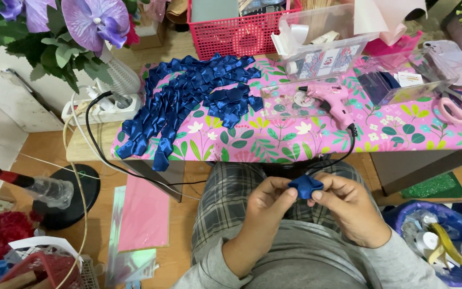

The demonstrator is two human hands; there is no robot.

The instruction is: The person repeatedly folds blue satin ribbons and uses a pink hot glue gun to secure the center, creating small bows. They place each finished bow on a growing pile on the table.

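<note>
**Folded blue ribbon pinched over your lap**

Over your lap, below the table edge, you held a small folded piece of blue satin ribbon (305,187) between both hands. Your left hand (266,206) pinched its left side with thumb and fingertips, and your right hand (348,206) gripped the right side the same way, so both were clenched on the one piece.

On the table (274,139), covered in pink floral cloth, a heap of folded blue ribbon pieces (188,101) lay spread to your left, some hanging over the front edge. A pink glue gun (331,99) stood nearly straight ahead of your hands, its black cord (343,155) dropping over the edge just above the ribbon you held. Pink-handled scissors (458,107) lay far right, well apart from your hands. Behind them stood a red basket (236,35) and a clear plastic box (327,45).

Beside your right knee sat a bin lined in blue (439,243) holding scraps. Pink paper sheets (143,211) lay on the floor to your left, near a white power strip (102,107).
</note>
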